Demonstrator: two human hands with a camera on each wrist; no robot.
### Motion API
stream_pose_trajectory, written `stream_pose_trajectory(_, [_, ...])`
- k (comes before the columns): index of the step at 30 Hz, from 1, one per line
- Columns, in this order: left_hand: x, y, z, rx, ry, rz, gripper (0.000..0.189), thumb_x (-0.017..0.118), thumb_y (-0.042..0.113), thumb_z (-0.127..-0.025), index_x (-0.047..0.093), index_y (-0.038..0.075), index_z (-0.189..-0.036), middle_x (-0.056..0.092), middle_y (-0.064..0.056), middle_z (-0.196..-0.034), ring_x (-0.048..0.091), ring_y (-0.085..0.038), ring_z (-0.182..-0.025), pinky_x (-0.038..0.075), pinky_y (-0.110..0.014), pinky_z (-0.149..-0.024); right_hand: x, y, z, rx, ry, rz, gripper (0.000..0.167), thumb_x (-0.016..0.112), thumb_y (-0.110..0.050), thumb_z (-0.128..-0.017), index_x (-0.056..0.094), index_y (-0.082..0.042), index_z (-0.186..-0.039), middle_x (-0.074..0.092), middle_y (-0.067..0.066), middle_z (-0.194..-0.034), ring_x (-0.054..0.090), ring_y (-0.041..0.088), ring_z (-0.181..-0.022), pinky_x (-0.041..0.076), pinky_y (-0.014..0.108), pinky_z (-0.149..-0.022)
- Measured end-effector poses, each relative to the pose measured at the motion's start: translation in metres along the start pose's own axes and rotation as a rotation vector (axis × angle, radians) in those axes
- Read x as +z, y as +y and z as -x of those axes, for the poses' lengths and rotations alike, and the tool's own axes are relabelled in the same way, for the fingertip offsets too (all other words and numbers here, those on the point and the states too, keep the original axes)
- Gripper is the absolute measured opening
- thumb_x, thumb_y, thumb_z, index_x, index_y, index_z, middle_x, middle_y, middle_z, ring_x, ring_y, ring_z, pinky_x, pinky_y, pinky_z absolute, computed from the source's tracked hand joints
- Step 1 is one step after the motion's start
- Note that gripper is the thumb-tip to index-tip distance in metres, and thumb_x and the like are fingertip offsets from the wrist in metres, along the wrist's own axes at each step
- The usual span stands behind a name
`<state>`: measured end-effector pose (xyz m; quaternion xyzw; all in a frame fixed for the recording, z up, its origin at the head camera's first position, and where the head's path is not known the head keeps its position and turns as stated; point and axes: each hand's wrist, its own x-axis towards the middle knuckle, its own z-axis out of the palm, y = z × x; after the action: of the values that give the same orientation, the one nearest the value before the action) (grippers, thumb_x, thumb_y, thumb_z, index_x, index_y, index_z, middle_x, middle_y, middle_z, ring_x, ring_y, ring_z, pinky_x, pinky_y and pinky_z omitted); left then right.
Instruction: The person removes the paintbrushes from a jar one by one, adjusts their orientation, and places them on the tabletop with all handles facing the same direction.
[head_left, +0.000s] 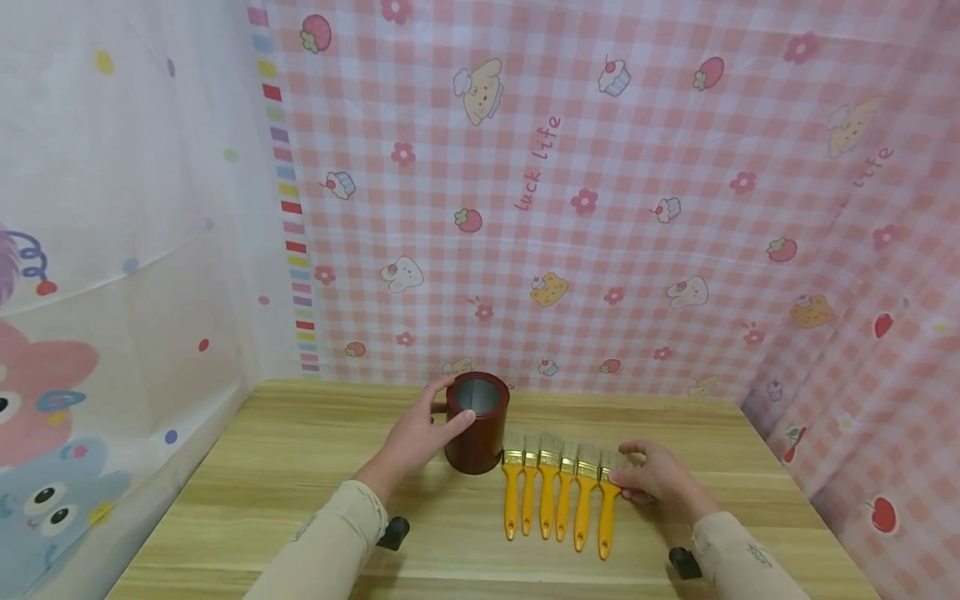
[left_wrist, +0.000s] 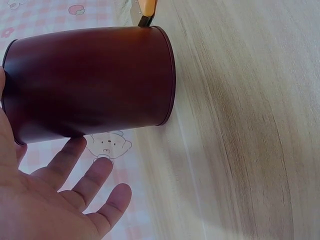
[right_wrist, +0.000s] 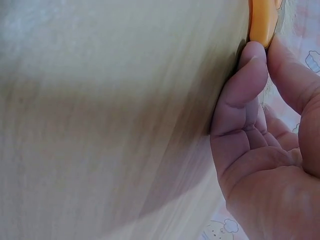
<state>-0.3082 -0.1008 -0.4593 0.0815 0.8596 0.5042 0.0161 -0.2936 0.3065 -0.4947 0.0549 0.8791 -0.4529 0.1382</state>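
Note:
A dark red cylindrical pot with a grey inside stands upright on the table. My left hand holds it near the rim, thumb in front. In the left wrist view, fingers spread beside the pot's wall. Right of the pot, several paintbrushes with yellow-orange handles lie in a row, pale bristles pointing away. My right hand pinches the rightmost paintbrush near its metal band. In the right wrist view, thumb and forefinger meet at its orange handle; most of it is out of frame.
The light wooden table ends at a pink checked cloth behind. A pale cloth hangs at the left. Black pieces show below each wrist.

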Motion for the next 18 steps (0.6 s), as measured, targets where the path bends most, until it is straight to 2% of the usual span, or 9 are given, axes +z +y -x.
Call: stream_pose_trajectory(18, [0.0015, -0.0004, 0.0010, -0.009, 0.013, -0.014, 0.081, 0.069, 0.068, -0.096, 0.035, 0.041, -0.165, 0.061, -0.013, -0.154, 0.058, -0.040, -0.143, 0.052, -0.065, -0.110, 0.0009, 0.0009, -0.0011, 0.000, -0.007, 0.001, 0.068, 0.078, -0.013, -0.099, 0.045, 0.005, -0.156, 0.074, 0.010, -0.086, 0.068, 0.015, -0.070, 0.062, 0.032, -0.066])
